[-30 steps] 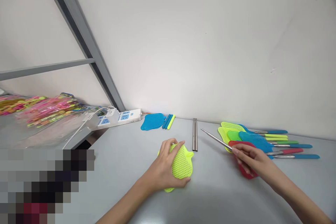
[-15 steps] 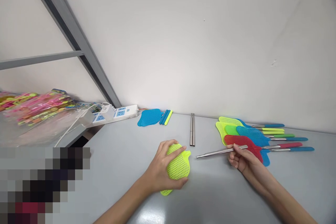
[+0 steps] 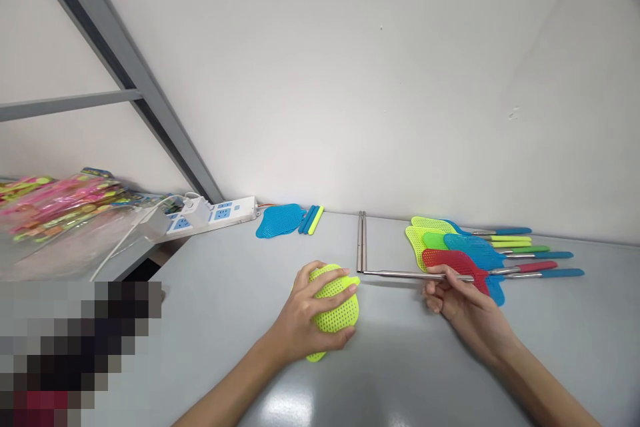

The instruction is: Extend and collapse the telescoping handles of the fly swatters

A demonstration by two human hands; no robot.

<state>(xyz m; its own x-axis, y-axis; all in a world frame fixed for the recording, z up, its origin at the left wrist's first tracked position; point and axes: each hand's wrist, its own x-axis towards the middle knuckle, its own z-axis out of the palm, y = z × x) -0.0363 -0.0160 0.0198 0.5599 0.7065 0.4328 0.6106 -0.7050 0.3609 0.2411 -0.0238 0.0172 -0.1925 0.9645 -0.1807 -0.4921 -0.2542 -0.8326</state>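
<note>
The left hand [image 3: 305, 317] holds a yellow swatter head [image 3: 346, 312], with the fingers spread over its top and the thumb at the side near to the person. The narrow neck of this head points to the right, and a part of yellow mesh also shows below the palm; I cannot tell if it belongs to a second head. The right hand [image 3: 465, 303] holds a metal rod [image 3: 400, 273] between the thumb and the fingers. The rod is almost level, and its thin end points left, near to the neck of the yellow head but apart from it.

Just behind this thin end, two metal rods [image 3: 365, 247] lie side by side on the grey table [image 3: 225, 307]. Farther to the left lies a blue swatter head [image 3: 280, 220], and beside it are three short handles [image 3: 309, 220], two blue and one yellow. Behind the right hand there is a pile of fly swatters [image 3: 475, 251], whose coloured handles point right; a red head [image 3: 450, 261] is in the front. At the far left are a white power strip [image 3: 245, 209] with plugs [image 3: 197, 213] and some plastic bags [image 3: 65, 207] with colourful things.
</note>
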